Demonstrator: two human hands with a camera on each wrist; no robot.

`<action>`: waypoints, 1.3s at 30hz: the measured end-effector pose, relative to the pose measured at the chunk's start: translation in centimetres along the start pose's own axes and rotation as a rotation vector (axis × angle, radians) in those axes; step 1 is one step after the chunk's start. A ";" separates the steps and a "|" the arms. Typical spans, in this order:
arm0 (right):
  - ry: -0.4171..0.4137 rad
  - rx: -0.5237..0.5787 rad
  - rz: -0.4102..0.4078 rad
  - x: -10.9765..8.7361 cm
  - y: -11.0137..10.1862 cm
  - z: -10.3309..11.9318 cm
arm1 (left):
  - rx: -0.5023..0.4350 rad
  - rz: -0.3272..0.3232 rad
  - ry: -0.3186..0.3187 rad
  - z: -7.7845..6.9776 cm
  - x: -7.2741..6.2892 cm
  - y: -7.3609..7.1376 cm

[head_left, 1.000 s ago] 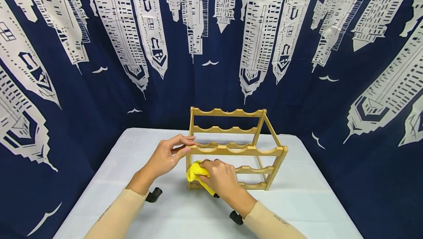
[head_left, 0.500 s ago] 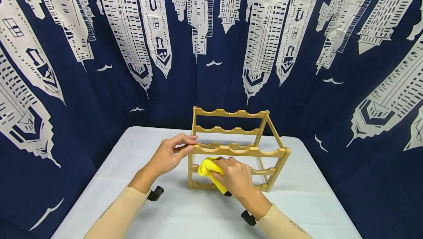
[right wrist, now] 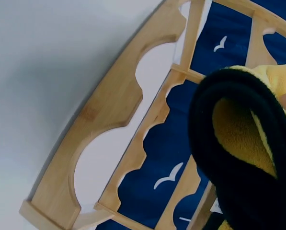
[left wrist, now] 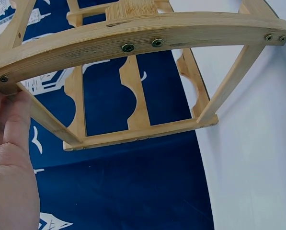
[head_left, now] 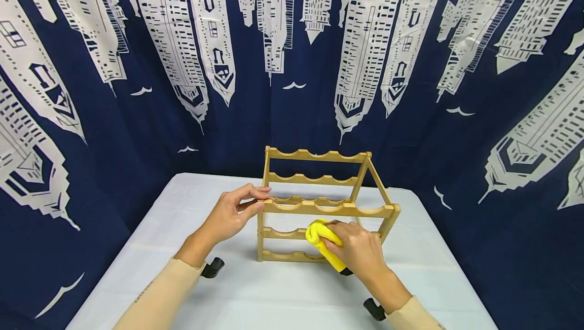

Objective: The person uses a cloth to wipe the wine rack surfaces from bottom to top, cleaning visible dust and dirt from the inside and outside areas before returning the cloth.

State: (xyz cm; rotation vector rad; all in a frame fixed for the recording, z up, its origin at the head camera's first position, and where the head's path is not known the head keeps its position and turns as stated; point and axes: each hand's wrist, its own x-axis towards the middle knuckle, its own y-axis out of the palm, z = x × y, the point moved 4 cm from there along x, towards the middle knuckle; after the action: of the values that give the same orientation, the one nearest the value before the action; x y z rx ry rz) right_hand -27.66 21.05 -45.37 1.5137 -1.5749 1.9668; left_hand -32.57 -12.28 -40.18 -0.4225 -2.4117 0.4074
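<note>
A light wooden wine rack (head_left: 292,207) with scalloped rails stands upright on the table. At its near left upper corner, my left hand (head_left: 229,217) pinches the frame between thumb and fingers. The left wrist view shows that hand (left wrist: 13,153) against the end of the rack's side bar (left wrist: 195,32). A bunched yellow cloth (head_left: 319,233) with black edging is gripped in my right hand (head_left: 360,249), at the front middle rail towards the right. The right wrist view has the black-edged cloth (right wrist: 243,129) close up, covering part of the rack. Most right fingers are hidden there.
A white cloth covers the table (head_left: 255,299). Behind it hangs a navy curtain (head_left: 246,132) printed with white buildings and birds. Black camera mounts (head_left: 212,268) sit at both wrists.
My right hand has slid the yellow cloth rightward along the rack's front, from the left post to right of the middle. The left hand keeps its place at the corner.
</note>
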 end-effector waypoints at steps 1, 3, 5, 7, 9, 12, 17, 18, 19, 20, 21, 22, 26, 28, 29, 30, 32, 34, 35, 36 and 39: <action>0.000 -0.001 -0.004 0.0 -0.2 -0.1 | -0.003 0.003 0.001 0.0 0.0 0.1; 0.022 0.004 -0.015 -0.2 -0.6 -0.2 | -0.007 0.008 0.003 0.0 0.0 0.2; 0.057 0.019 -0.024 -0.5 -1.0 -0.4 | -0.011 0.011 0.002 0.0 -0.1 0.3; 0.095 0.027 -0.034 -0.8 -1.3 -0.5 | -0.012 0.012 0.003 -0.1 -0.2 0.4; 0.134 0.028 -0.050 -1.1 -1.6 -0.8 | -0.011 0.014 0.005 -0.1 -0.3 0.4; 0.189 0.021 -0.071 -1.5 -2.0 -1.5 | -0.004 0.009 0.005 -0.2 -0.4 0.2; 0.254 -0.031 -0.068 -2.9 -2.6 -2.9 | 0.006 -0.002 -0.009 -0.1 -0.6 -0.4; 0.250 -0.045 -0.062 -3.2 -2.7 -3.1 | 0.010 -0.004 -0.010 -0.1 -0.7 -0.5; 0.238 -0.060 -0.054 -3.5 -2.8 -3.3 | 0.013 -0.005 -0.007 0.0 -0.7 -0.6; 0.219 -0.079 -0.048 -3.7 -2.9 -3.5 | 0.015 -0.006 -0.006 0.1 -0.8 -0.6; 0.198 -0.093 -0.041 -3.9 -3.1 -3.7 | 0.016 -0.009 -0.005 0.2 -0.8 -0.7; 0.172 -0.105 -0.035 -4.0 -3.2 -3.8 | 0.015 -0.011 -0.003 0.2 -0.9 -0.8; 0.094 -0.164 -0.051 -3.9 -4.0 -4.5 | -0.001 -0.014 0.001 0.3 -0.8 -0.8; 0.076 -0.184 -0.075 -3.8 -4.5 -4.9 | -0.006 -0.014 -0.005 0.2 -0.8 -0.7; 0.070 -0.190 -0.086 -3.8 -4.7 -5.0 | -0.006 -0.014 -0.008 0.2 -0.8 -0.7; 0.065 -0.193 -0.094 -3.7 -4.9 -5.1 | -0.004 -0.014 -0.011 0.1 -0.7 -0.6; 0.058 -0.190 -0.103 -3.6 -5.2 -5.2 | 0.000 -0.017 -0.018 -0.1 -0.7 -0.5; 0.055 -0.169 -0.106 -3.5 -5.3 -5.1 | 0.010 -0.019 -0.018 -0.3 -0.7 -0.4; 0.058 -0.155 -0.107 -3.5 -5.3 -5.0 | 0.018 -0.022 -0.015 -0.5 -0.7 -0.4; 0.062 -0.140 -0.110 -3.5 -5.3 -4.8 | 0.030 -0.025 -0.012 -0.6 -0.7 -0.4; 0.047 -0.082 -0.160 -3.3 -5.5 -4.1 | 0.086 -0.047 0.018 -1.0 -0.7 -0.6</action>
State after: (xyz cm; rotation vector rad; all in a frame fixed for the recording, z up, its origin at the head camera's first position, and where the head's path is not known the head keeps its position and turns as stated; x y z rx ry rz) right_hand -24.74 28.02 -44.25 1.4998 -1.4494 1.8153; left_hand -31.56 -12.87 -39.59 -0.3302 -2.3726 0.4824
